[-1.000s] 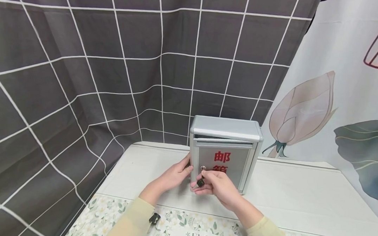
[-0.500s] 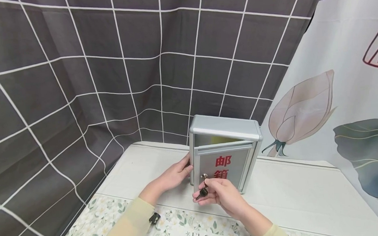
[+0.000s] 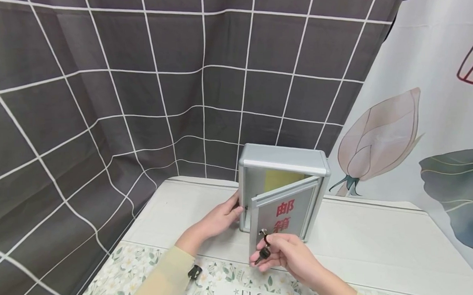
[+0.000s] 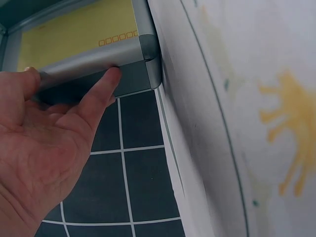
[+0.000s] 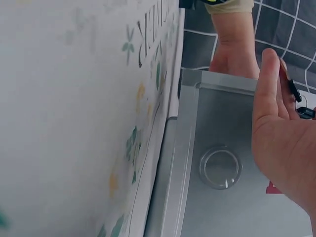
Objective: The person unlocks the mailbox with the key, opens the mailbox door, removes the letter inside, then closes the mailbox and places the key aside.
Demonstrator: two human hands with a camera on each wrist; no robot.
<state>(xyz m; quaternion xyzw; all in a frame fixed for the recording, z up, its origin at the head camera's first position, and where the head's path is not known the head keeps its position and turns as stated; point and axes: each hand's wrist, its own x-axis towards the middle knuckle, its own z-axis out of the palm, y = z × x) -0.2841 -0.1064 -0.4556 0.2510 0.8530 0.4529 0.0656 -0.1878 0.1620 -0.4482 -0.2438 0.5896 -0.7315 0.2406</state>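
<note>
Here's the silver mailbox (image 3: pixel 284 154), standing near the counter's (image 3: pixel 367 234) back edge, about midway between the two far corners, its door (image 3: pixel 301 215) ajar and hinged on the right. The right hand (image 3: pixel 289 254) has its grip pinched at the black keys (image 3: pixel 265 252), right by the lock (image 3: pixel 262 232). Across from it, the left hand (image 3: pixel 219 217) lies against the box's side, fingers fairly straight, thumb at the front rim: a brace, not a grasp. Step in hand, as I read it: getting that door wide. Best play is a pull along the hinge's arc rather than straight out, with no twisting on the key, which could bend. Steady pressure from the left should stop the box pivoting. And look, yellow paper (image 3: pixel 283 180) inside; it deserves a gentle swing.
</note>
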